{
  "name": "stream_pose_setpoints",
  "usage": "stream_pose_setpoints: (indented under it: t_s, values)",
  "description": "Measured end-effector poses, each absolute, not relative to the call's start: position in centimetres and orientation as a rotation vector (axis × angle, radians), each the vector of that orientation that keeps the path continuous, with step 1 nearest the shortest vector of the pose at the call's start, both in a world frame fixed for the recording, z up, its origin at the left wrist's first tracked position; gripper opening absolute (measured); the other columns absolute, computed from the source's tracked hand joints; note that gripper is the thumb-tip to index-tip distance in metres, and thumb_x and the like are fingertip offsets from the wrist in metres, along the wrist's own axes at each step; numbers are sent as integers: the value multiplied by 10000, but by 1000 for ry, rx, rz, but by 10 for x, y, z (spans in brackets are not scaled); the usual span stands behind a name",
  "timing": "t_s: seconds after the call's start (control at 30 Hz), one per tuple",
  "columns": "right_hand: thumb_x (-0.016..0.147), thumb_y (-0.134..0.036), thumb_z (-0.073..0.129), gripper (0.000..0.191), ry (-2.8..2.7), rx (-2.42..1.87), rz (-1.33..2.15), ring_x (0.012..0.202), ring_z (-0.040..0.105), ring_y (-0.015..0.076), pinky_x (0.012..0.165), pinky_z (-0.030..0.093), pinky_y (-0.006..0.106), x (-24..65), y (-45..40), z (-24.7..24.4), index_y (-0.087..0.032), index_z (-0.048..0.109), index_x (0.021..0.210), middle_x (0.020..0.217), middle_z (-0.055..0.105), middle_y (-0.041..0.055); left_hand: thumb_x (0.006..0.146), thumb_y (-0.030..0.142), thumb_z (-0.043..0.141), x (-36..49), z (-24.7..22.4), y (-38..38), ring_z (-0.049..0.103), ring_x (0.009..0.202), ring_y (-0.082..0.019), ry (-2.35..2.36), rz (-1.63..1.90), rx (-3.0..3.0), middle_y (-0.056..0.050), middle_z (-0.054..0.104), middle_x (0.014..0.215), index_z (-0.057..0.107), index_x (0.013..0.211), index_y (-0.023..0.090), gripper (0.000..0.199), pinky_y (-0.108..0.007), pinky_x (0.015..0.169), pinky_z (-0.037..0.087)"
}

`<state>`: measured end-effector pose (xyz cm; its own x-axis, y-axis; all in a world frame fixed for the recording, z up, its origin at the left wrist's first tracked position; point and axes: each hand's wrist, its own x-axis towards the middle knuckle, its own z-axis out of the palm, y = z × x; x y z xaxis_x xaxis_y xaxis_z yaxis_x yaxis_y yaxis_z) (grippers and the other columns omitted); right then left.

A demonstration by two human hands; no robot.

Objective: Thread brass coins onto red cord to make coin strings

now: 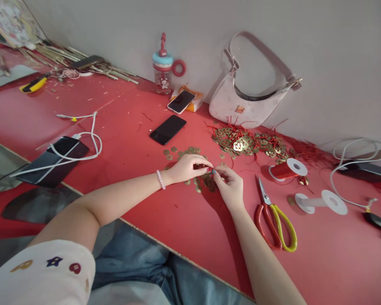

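My left hand (pixel 190 167), with a pale bead bracelet on its wrist, is pinched closed over the red table. Its fingertips meet those of my right hand (pixel 229 184), also closed in a pinch. Something small and red shows between them, too small to make out. Beneath and around my hands lie loose brass-coloured coins (pixel 198 189). Behind them is a larger heap of coins (pixel 241 145) tied with red cord. Scissors (pixel 266 207) with one red and one yellow handle lie right of my right hand, near a spool of red thread (pixel 285 170).
An empty white spool (pixel 320 202) lies at the right. A black phone (pixel 168 129), a second phone (pixel 181 102), a cup (pixel 163 74) and a pale handbag (pixel 247 103) stand or lie behind. Cabled devices (pixel 55 163) and a yellow cutter (pixel 34 84) are at the left.
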<state>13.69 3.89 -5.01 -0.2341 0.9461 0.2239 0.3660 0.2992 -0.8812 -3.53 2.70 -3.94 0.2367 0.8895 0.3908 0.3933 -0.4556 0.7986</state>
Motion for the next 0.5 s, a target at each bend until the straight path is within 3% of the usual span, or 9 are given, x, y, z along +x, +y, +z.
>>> stream_pose_setpoints:
  t_s: [0.27,0.5]
  values:
    - [778,-237,549,93,-1903,-973,571,844,579,172,774,477,334,140,40,-45,-214,619,835,875,617,47,786,184,575,-35,-44,29,624,800,-159,1164,1164,1936,-78,689,869,678,887,136,152,-260,716,486]
    - [769,-282,562,123,-1792,-1067,844,741,597,149,671,495,291,138,40,-47,-200,597,854,827,630,38,798,195,561,-36,-45,29,618,788,-149,1123,1134,1869,-74,679,878,671,916,139,171,-244,688,482]
